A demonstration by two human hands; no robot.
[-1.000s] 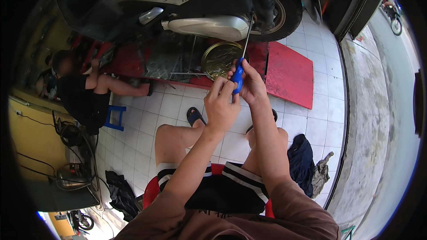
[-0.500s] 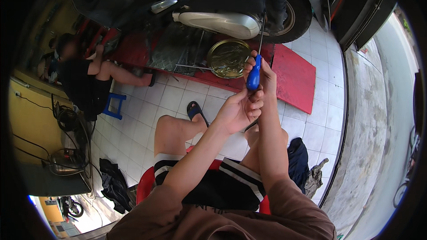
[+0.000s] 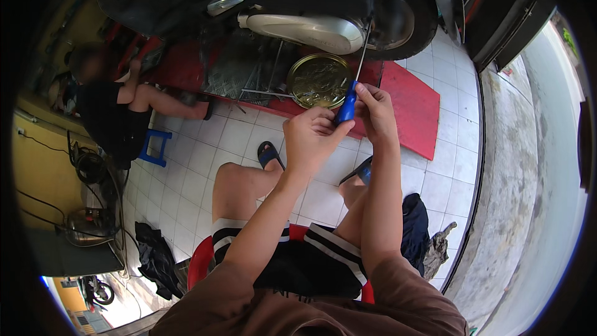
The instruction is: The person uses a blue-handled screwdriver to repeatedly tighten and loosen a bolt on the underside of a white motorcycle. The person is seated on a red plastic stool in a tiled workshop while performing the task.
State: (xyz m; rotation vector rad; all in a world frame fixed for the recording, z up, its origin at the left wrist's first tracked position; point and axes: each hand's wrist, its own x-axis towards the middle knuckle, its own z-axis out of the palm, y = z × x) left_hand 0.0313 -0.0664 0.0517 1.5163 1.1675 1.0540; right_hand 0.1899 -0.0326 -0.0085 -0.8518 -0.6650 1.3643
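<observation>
Between my hands is a screwdriver point(image 3: 346, 107) with a blue handle and a long thin metal shaft that points up and away toward the scooter point(image 3: 305, 29). With fingers curled, my left hand point(image 3: 313, 135) grips the butt end of the handle. My right hand point(image 3: 378, 112) pinches the handle near where the shaft begins. The shaft's far end reaches in front of the scooter's rear section, close to the rear wheel point(image 3: 415, 25); whether the tip touches anything I cannot tell. Just beyond my left hand lies a round gold-coloured tray point(image 3: 298, 98) holding small metal parts.
The scooter stands over a red platform point(image 3: 410, 109); metal rods point(image 3: 264, 94) lie left of the tray. Another person point(image 3: 102, 102) sits at the left near a blue stool point(image 3: 155, 147). Dark cloths point(image 3: 415, 227) lie on the white tiled floor point(image 3: 199, 149).
My left hand has moved left and opened its grip a little, then closed around the handle's end from the side. My right hand has shifted right, and the handle shows more tilt.
</observation>
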